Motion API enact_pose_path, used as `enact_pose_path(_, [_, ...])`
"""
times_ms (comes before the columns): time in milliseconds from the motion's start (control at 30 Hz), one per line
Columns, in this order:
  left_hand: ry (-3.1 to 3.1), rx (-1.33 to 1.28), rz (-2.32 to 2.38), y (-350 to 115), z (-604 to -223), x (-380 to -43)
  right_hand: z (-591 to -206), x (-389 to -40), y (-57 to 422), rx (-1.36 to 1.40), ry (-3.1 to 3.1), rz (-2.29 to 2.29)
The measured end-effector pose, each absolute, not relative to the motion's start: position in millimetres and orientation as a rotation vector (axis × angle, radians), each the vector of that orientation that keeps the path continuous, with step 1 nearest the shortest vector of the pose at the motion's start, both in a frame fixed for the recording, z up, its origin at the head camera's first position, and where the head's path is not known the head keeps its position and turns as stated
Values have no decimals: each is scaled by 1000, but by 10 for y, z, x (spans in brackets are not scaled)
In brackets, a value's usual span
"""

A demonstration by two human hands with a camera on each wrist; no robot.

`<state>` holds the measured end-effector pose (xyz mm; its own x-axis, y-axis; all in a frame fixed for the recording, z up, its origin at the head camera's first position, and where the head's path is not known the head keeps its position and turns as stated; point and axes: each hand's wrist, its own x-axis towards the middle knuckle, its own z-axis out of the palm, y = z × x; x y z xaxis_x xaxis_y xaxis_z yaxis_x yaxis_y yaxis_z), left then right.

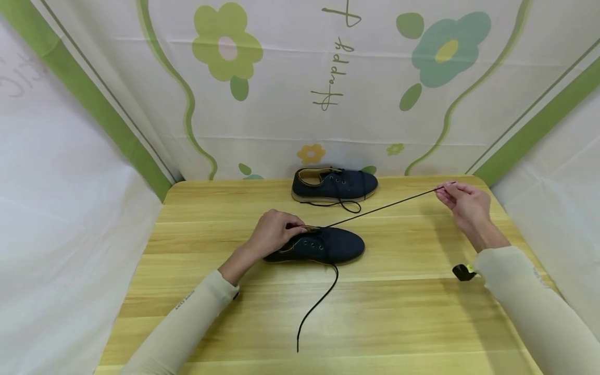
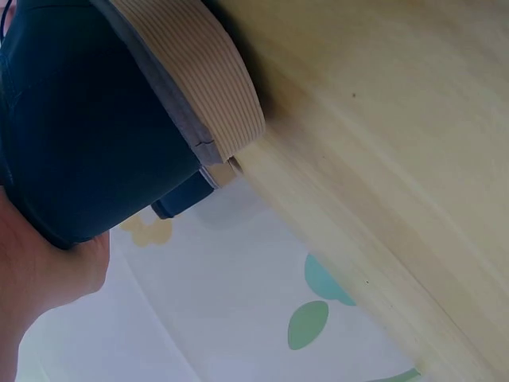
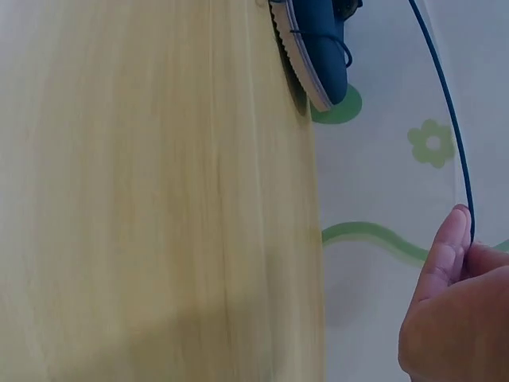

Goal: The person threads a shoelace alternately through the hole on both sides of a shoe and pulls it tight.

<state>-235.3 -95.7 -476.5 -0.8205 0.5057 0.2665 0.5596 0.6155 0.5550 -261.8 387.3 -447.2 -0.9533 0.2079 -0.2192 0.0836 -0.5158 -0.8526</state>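
Note:
A dark navy lace-up shoe (image 1: 346,244) lies on the wooden table, toe to the right. My left hand (image 1: 271,232) grips it at the opening, with thumb and fingers by the far collar edge; the exact hold is partly hidden. In the left wrist view the shoe's heel (image 2: 95,119) and ribbed tan sole fill the upper left. Out to the right, my right hand (image 1: 469,208) pinches the end of one black shoelace (image 1: 384,207), pulled straight from the shoe. The other lace end (image 1: 323,299) trails loosely toward the front of the table.
Behind the held shoe stands its matching shoe (image 1: 361,185), its lace looped on the table (image 1: 211,323). A small black object (image 1: 463,272) with a yellow-green part lies by the right sleeve. A flower-printed curtain (image 1: 281,114) hangs along the table's back edge.

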Motion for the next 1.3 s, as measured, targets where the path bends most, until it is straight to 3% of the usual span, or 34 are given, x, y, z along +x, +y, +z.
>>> enact_pose_path(467, [-2778,-938,-978,-980,-4672,-2316,-4202,-2593,3302,22,-1734,2589])
enact_pose_path(900, [-2663,-915,-949,-1065,-4505,-2078,-3881,-2447,2554,435,-2418,1726])
enact_pose_path(1300, [-2816,-863,-801,-1074,-4526,-1849,-3955,-2346,2066,895,-2690,1007])
